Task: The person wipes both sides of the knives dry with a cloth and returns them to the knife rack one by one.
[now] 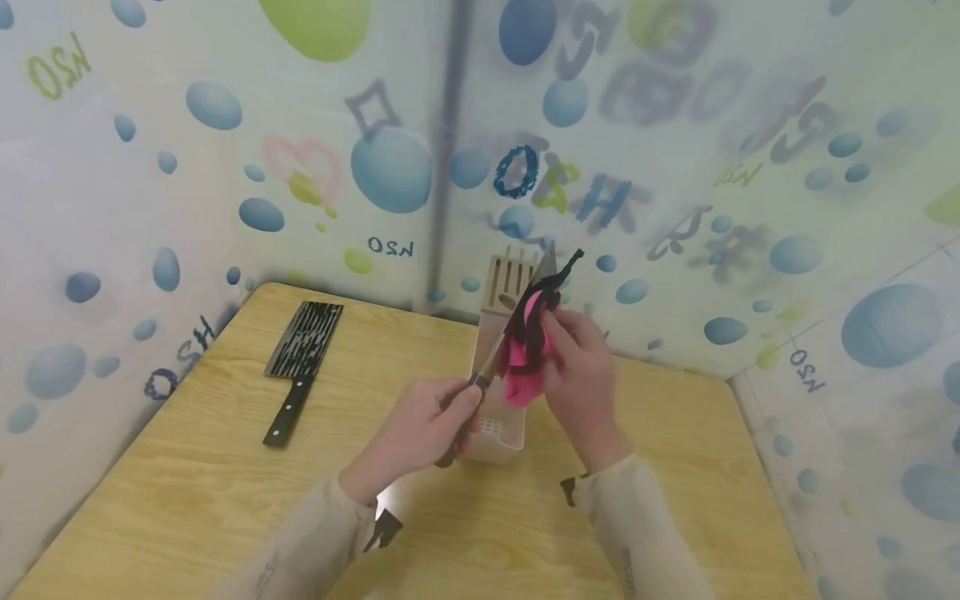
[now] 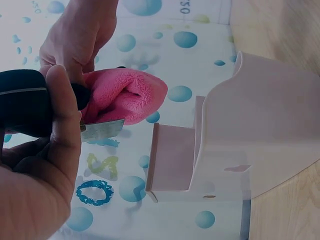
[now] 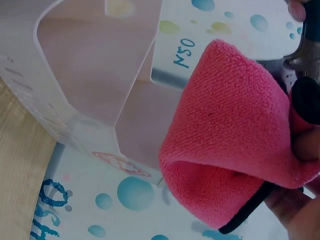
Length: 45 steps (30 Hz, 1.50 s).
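Observation:
In the head view my left hand [image 1: 416, 425] grips the dark handle of a knife [image 1: 492, 354], whose blade points up and away to the right. My right hand [image 1: 583, 379] pinches a pink cloth [image 1: 523, 387] with black edging against the blade. The cloth covers much of the blade; the tip shows above it. Fluffy pink fabric [image 3: 225, 110] hangs folded from the right fingers in the right wrist view. Just past both hands stands a pale plastic knife holder [image 1: 498, 454], slotted at its top and partly hidden by the knife and cloth.
A cleaver [image 1: 307, 342] with a black-and-silver patterned blade and black handle lies on the left of the wooden table [image 1: 210, 492]. Close behind the table rises a wall covering [image 1: 405, 283] with blue and green bubbles.

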Motion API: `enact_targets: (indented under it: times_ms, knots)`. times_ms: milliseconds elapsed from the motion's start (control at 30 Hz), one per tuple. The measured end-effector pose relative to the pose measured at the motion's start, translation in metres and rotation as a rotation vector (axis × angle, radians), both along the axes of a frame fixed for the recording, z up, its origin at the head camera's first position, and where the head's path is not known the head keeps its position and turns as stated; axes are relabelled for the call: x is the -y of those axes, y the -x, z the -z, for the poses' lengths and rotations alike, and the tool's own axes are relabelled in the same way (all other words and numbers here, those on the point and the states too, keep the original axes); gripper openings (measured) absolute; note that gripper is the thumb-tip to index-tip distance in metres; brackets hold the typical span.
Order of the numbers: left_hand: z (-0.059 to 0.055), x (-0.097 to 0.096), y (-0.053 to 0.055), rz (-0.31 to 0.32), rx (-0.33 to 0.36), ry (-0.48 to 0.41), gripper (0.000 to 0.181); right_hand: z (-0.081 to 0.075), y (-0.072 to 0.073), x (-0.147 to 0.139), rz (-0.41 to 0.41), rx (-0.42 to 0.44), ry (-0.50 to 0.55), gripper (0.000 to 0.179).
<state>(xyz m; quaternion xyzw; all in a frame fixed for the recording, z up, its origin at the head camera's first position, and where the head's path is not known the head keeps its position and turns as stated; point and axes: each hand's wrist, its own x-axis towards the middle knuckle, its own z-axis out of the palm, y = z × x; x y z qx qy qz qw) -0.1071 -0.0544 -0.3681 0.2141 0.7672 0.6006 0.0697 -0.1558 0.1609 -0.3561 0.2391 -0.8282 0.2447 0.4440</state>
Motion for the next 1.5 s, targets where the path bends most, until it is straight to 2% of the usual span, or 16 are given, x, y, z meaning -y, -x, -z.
enact_targets:
  times_ms: [300,667,800,967,1133,1300,1500]
  knots:
    - [-0.002,0.002,0.005,-0.036,0.083,-0.057,0.036,0.0,-0.012,0.013,-0.078,-0.054,-0.089,0.044]
    - [-0.003,0.005,0.01,-0.066,0.163,-0.138,0.038,0.004,-0.021,0.016,-0.066,-0.094,-0.276,0.04]
    - [-0.003,0.006,0.011,-0.063,0.155,-0.154,0.038,0.006,-0.022,0.016,-0.036,-0.106,-0.305,0.042]
    - [-0.001,0.004,0.009,-0.028,0.13,-0.141,0.038,0.006,-0.019,0.017,0.017,-0.118,-0.286,0.04]
    - [0.0,0.002,0.007,-0.027,0.106,-0.118,0.037,0.003,-0.017,0.017,0.082,-0.116,-0.28,0.036]
    - [0.0,0.002,0.007,-0.033,0.091,-0.119,0.039,0.004,-0.019,0.019,0.067,-0.096,-0.291,0.041]
    - [-0.004,0.003,0.008,-0.055,0.123,-0.143,0.038,0.008,-0.023,0.02,0.05,-0.086,-0.317,0.044]
